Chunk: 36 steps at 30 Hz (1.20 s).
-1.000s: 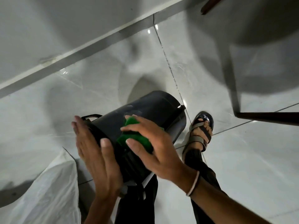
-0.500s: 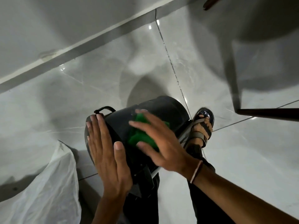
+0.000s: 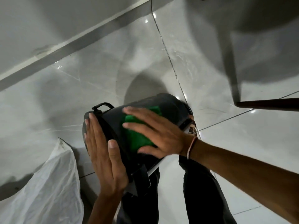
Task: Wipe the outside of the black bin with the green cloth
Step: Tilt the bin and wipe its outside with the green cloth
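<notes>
The black bin (image 3: 171,109) is held tipped on its side above my legs, its lidded end with a small handle pointing left. My left hand (image 3: 103,152) lies flat against that lidded end, fingers straight and together, bracing the bin. My right hand (image 3: 155,131) presses the green cloth (image 3: 135,136) onto the bin's curved side wall, fingers spread over it. The cloth shows between my fingers and below my palm. The bin's far end is partly hidden behind my right wrist.
Glossy grey floor tiles (image 3: 80,94) spread below, meeting a wall skirting (image 3: 77,44) at the upper left. A white plastic sack (image 3: 48,188) lies at the lower left. A dark furniture leg (image 3: 267,103) crosses the right side. My dark trouser legs (image 3: 202,191) are under the bin.
The bin has turned and shifted right and up in my hands. My right hand has slid the cloth round the side wall. My sandalled foot is now hidden behind the bin.
</notes>
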### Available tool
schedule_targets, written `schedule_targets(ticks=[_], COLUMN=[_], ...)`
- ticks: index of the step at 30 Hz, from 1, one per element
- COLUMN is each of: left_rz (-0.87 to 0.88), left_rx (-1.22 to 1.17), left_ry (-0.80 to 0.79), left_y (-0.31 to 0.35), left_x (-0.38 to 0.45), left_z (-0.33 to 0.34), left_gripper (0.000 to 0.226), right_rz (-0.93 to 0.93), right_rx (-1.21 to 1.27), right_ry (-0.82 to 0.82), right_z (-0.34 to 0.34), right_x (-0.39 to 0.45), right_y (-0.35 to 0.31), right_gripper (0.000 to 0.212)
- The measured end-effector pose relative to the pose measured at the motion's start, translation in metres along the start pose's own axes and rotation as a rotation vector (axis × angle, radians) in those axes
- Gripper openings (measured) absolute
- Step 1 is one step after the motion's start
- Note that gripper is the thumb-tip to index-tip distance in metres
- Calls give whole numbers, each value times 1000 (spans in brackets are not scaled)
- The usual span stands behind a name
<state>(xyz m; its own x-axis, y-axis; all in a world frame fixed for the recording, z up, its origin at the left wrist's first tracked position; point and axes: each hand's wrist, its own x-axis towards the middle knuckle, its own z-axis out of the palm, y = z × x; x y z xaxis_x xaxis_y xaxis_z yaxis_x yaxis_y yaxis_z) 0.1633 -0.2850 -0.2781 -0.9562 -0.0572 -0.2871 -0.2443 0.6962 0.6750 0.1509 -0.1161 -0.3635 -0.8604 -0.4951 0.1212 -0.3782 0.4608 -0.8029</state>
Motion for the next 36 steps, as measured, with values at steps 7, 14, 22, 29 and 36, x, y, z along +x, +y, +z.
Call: schedule_targets(ticks=[7, 14, 22, 29, 36], left_rz=[-299, -367, -261, -124, -77], left_rx=[-105, 35, 39, 115, 99], left_ry=[45, -15, -47, -82, -37], left_y=[-2, 5, -20, -31, -40], left_x=[12, 21, -7, -20, -35], left_z=[-1, 9, -7, -8, -4], left_gripper=[58, 67, 65, 62, 61], right_rz=[432, 1141, 574, 1018, 1129], right_rx=[48, 262, 219, 229, 274], right_ry=[182, 414, 63, 242, -271], right_z=[12, 8, 25, 15, 3], right_x=[-27, -40, -33, -52, 41], right_y=[1, 60, -60, 23, 74], right_gripper=[57, 70, 53, 54, 41])
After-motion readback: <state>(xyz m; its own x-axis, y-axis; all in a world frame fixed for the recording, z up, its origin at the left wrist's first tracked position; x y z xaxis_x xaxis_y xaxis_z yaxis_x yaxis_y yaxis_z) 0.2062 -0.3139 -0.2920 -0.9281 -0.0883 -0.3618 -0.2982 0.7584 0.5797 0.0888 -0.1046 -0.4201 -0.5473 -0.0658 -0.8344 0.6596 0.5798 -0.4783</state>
